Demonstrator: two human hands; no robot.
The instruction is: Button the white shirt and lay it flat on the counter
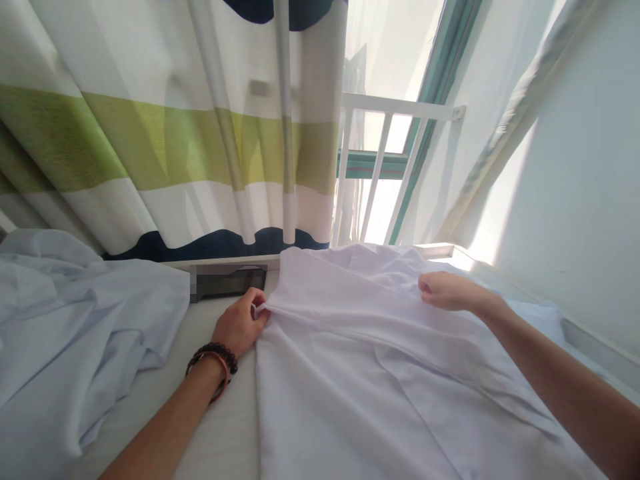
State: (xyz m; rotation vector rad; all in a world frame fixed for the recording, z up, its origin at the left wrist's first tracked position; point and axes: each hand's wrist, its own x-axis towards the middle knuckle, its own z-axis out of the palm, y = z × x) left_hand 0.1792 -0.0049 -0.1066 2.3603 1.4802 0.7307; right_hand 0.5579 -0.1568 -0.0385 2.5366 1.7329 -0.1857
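Note:
A white garment [370, 360] lies spread over the pale surface in front of me, with a fold running across it between my hands. My left hand [241, 323], with a dark bead bracelet at the wrist, pinches the left end of that fold. My right hand [445, 291] grips the cloth at the right end of the fold, fingers curled into the fabric. Both hands rest low on the surface.
A crumpled pale blue cloth [75, 333] lies at the left. A dark flat device [230, 283] lies just beyond my left hand. A striped curtain [190, 133] hangs behind, beside a window with white bars [380, 167]. A white wall [590, 200] closes the right side.

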